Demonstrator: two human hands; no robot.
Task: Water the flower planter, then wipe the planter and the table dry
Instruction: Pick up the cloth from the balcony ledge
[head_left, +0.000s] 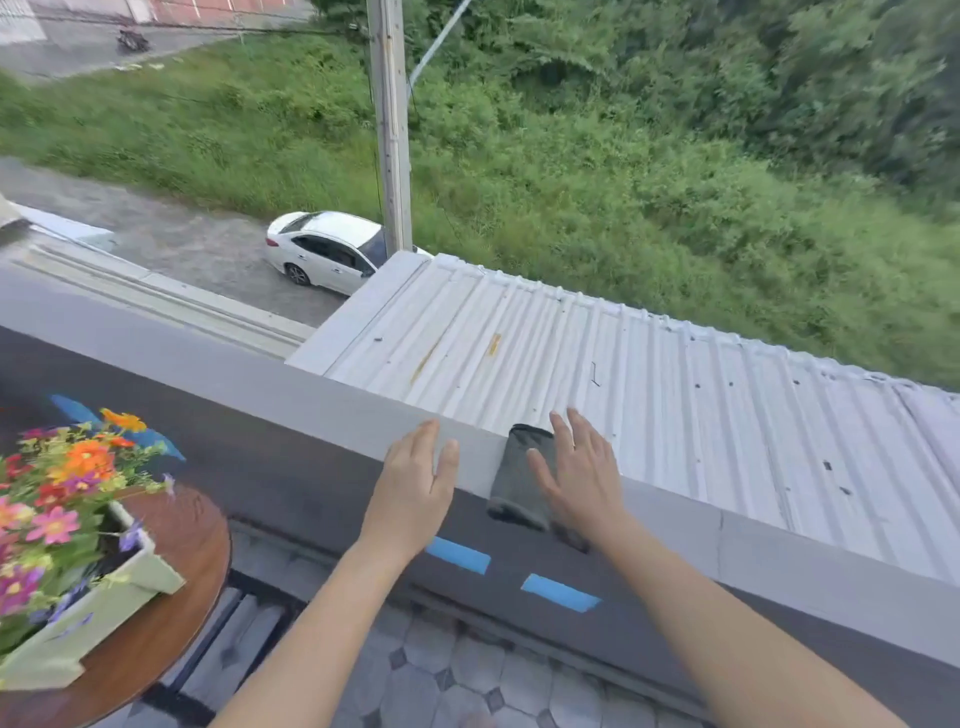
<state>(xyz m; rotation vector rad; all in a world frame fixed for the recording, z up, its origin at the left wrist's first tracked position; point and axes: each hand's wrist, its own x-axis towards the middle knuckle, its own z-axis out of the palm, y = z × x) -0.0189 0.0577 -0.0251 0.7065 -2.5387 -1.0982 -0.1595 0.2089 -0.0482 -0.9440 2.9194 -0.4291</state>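
Here, a grey cloth is seen draped over the top of a grey balcony wall, one end hanging down the near face. Both arms are stretched toward it. The left grip is held flat, fingers straight and together, over the ledge just left of the cloth and apart from it; nothing is held in it. The right grip is likewise spread wide — fingers straight and fanned, with the thumb laid across the cloth's right edge. No fingers are curled round the cloth; whether the palm presses on it cannot be told.

The planter, pale green and box-shaped, is set on a round wooden bench at the lower left, well apart from both grips. It is filled with flowers in orange, pink, red and purple.

Two blue tape strips are stuck to the wall's near face, below the grips. Grey patterned floor tiles are seen beneath the arms.

Beyond the wall a white corrugated roof is seen — past it, a white car parked beside a concrete pole, and tall grass.
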